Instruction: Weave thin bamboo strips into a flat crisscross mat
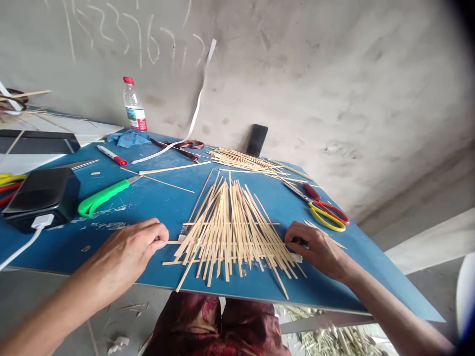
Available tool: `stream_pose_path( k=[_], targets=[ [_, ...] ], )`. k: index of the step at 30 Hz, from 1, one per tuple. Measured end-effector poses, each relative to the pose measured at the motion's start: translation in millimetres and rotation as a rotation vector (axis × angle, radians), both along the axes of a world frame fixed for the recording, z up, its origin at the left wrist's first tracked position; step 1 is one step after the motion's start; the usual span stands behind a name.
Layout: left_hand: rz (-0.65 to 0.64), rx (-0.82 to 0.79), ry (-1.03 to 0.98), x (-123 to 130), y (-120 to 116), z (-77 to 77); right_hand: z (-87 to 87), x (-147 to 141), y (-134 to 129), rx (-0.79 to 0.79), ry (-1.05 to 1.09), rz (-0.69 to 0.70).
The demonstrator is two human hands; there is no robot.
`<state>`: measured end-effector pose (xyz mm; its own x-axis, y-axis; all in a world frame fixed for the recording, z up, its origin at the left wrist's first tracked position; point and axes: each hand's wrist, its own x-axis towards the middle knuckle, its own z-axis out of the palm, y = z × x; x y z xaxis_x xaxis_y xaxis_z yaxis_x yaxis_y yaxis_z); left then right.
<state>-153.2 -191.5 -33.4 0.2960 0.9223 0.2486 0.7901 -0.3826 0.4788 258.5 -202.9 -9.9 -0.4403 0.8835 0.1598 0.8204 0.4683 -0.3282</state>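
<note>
A fan of thin sticks [221, 207] lies on the blue counter [356, 269], near the front edge; the left hand [143, 240] pinches the end of a cross strip [173, 242], thumb and finger closed on it; the right hand [311, 249] is curled at the fan's right side, and I cannot tell if it holds anything; scissors [313, 203] lie past it.

A blue surface [174, 205] carries a fan of pale strips [222, 212]. Around it lie more strips [241, 160], scissors [310, 201], a green-handled knife [106, 197] and a marker [111, 155].
</note>
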Motion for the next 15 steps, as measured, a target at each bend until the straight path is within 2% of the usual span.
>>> stream_pose_path(
  k=[5,15],
  targets=[
    [-0.019,-0.092,0.114,-3.1,3.7,0.1,-5.4,1.0,0.5,0.018,0.027,0.003],
    [-0.026,-0.185,0.134,1.1,4.1,18.1,-6.9,1.0,-2.6,0.019,0.026,0.007]
  ],
)
